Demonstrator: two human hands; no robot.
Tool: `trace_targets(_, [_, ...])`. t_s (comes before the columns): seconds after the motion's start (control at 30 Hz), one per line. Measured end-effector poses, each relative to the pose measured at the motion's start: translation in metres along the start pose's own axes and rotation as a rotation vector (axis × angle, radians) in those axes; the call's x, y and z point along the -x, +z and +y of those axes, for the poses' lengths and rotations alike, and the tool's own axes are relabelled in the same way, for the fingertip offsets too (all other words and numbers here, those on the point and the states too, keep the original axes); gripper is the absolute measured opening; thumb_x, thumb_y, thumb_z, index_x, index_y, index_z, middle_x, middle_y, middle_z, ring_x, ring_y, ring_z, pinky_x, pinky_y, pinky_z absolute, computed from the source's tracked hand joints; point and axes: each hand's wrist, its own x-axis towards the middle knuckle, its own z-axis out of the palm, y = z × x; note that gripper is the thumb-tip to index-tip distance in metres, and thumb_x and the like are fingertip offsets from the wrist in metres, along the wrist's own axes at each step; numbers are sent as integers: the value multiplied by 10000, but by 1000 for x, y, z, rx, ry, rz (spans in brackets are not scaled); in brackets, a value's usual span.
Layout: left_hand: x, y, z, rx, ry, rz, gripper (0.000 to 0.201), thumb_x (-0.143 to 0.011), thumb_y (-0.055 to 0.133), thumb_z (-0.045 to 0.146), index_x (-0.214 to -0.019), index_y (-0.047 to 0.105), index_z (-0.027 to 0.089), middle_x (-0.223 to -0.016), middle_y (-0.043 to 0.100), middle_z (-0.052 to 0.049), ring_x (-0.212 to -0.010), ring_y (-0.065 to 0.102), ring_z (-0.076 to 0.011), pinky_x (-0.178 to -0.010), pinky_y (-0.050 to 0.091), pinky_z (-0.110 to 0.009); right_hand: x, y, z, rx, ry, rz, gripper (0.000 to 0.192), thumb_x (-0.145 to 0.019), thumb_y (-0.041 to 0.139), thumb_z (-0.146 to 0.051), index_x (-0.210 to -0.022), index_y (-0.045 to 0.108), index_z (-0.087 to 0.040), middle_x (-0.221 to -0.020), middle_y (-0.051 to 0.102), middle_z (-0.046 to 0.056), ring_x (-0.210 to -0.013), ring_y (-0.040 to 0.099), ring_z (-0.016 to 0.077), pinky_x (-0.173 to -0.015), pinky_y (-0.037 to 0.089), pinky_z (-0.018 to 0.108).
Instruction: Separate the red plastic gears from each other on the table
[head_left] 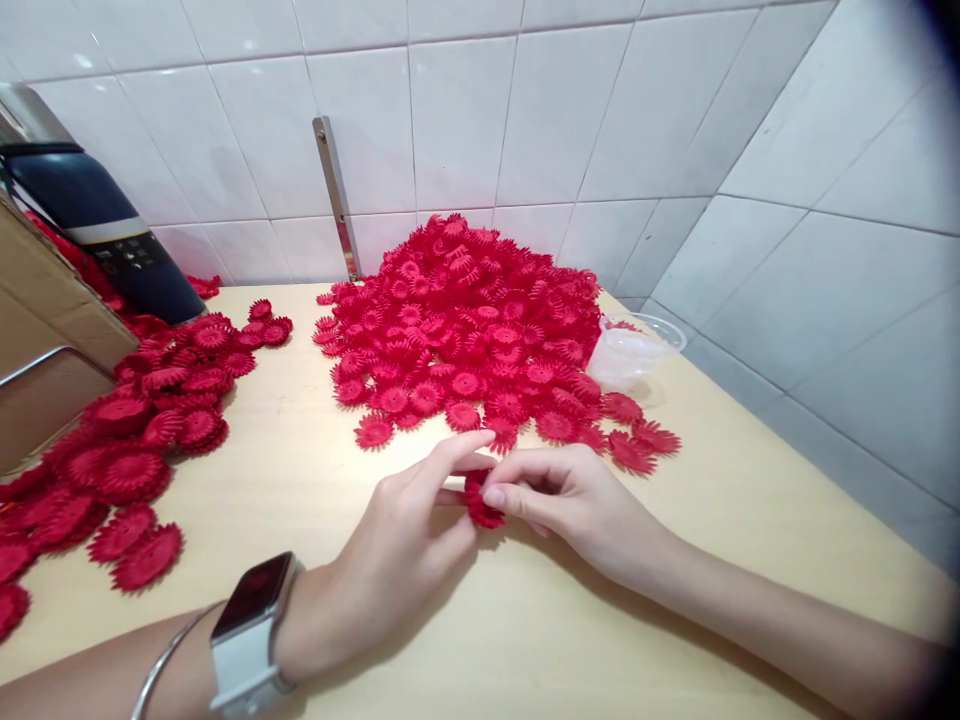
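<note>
Between my two hands, just above the table, is a small red fringed flower disc (480, 500), tilted on edge. My left hand (416, 520) curves round its left side, fingers bent and touching it. On the other side, my right hand (574, 495) pinches the disc between thumb and fingertips. Part of the disc is hidden behind the fingers. Right behind the hands rises a big heap of similar red fringed discs (465, 330); a few loose ones lie at its front edge. A watch (255, 600) sits on my left wrist.
More red discs (131, 470) spread along the table's left side beside a cardboard box (52, 340). A dark blue bottle (112, 220) leans there. A clear plastic cup (630, 350) lies right of the heap. White tiles (465, 110) and a metal strip (336, 195) stand behind the table (675, 660).
</note>
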Motion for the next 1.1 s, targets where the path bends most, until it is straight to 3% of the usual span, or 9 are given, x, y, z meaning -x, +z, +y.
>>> trace_targets(0.37, [0, -1, 0, -32, 9, -6, 510, -735, 495, 13, -1159, 405, 281, -1059, 573, 5, -901, 586, -114, -788, 501, -206, 0, 0, -2, 10, 7, -14, 126, -741, 578, -224, -677, 663, -157, -628, 624, -7, -560, 512, 94, -506, 379, 188])
trace_targets(0.57, [-1, 0, 3, -43, -10, -3, 473, -716, 537, 61, -1138, 431, 247, -1051, 585, -22, -854, 607, -142, -774, 509, -244, 1, 0, 0, 54, -11, -13, 131, -741, 563, -234, -679, 646, -153, -511, 510, -42, -436, 381, 57, -413, 295, 181])
trace_targets(0.73, [0, 0, 6, -42, -11, -51, 516, -665, 617, 85, -1117, 439, 260, -1036, 590, 10, -873, 601, -139, -791, 492, -218, 2, 0, 0, 28, -4, 5, 107, -714, 580, -212, -634, 605, -144, -445, 432, -64, -421, 360, 56, -413, 276, 181])
trace_targets(1.0, [-1, 0, 7, -15, -21, -38, 323, -768, 540, 152, -1071, 470, 238, -1042, 586, -5, -863, 606, -121, -765, 491, -189, 3, 1, -3, -69, 15, -21, 134, -729, 580, -237, -633, 609, -148, -523, 550, -34, -453, 409, 61, -425, 289, 182])
trace_targets(1.1, [-1, -1, 6, -27, -21, -40, 333, -765, 539, 134, -1072, 468, 240, -1042, 586, 1, -881, 602, -123, -779, 483, -190, 2, 0, -3, -59, -5, -26, 128, -741, 565, -215, -645, 621, -150, -498, 507, -51, -444, 381, 54, -423, 277, 179])
